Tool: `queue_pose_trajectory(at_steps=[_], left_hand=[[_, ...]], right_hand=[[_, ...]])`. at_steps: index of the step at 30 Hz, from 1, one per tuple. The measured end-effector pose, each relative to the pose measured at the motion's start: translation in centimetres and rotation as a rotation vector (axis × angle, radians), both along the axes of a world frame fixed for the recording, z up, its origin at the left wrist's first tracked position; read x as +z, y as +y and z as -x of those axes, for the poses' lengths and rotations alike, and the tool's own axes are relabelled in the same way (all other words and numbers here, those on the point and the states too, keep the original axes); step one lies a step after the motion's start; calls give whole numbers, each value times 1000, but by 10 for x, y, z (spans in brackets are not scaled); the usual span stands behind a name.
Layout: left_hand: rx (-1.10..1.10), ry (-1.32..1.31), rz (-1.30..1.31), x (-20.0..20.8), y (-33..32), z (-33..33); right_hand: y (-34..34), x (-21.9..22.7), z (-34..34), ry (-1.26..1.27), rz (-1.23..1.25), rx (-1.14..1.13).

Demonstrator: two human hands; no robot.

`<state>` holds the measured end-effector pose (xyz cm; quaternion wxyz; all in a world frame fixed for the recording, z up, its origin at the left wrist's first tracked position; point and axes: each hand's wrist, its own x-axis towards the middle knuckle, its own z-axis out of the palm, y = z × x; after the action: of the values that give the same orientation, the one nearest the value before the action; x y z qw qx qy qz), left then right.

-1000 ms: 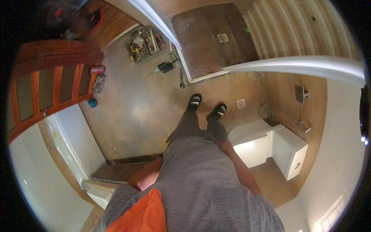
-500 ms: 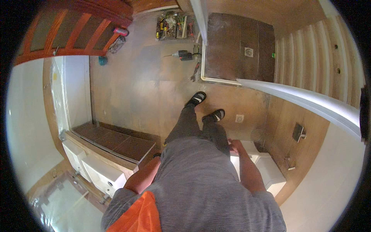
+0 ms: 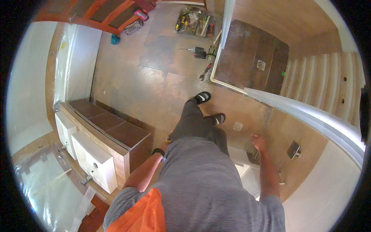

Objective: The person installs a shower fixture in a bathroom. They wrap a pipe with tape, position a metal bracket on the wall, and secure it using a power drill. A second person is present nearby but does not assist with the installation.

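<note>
My right hand (image 3: pixel 259 142) hangs out to the right with its fingers curled in, and nothing shows in it. In the picture it lies beside a thin loop of hose (image 3: pixel 249 146) and above a white toilet (image 3: pixel 247 170). My left hand (image 3: pixel 166 147) is down at my left hip, a black band (image 3: pixel 157 151) around its wrist. A small yellow thing (image 3: pixel 169 140) shows next to that hand. My body hides the left fingers, so I cannot make out whether they hold it.
A cordless drill (image 3: pixel 199 52), pliers (image 3: pixel 211 51), an adjustable wrench (image 3: pixel 205 72) and a tool tray (image 3: pixel 193 22) lie ahead on the floor. A shower base (image 3: pixel 247 54) with a glass panel (image 3: pixel 301 104) is at right. Two white basins (image 3: pixel 92 158) stand on a left counter.
The view has turned and shifted, bringing more of the left counter into sight. My right hand has moved forward and outward from beside my thigh. More of my left forearm and wrist shows now.
</note>
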<state>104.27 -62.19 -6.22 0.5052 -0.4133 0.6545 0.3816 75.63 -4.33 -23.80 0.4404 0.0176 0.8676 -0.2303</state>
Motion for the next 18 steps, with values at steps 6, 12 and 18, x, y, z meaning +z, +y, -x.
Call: queue_pose_trajectory(at_steps=[6,12,18], left_hand=[[-50,43,73,3,-18,-5],[992,-124,-96,-69,-53,-118],[1221,231,-203,-45,8,-92]], right_hand=[[-75,98,23,-7,65,282],[-89,143,13,-487,36,102],[-86,119,32,-416,-137,213]])
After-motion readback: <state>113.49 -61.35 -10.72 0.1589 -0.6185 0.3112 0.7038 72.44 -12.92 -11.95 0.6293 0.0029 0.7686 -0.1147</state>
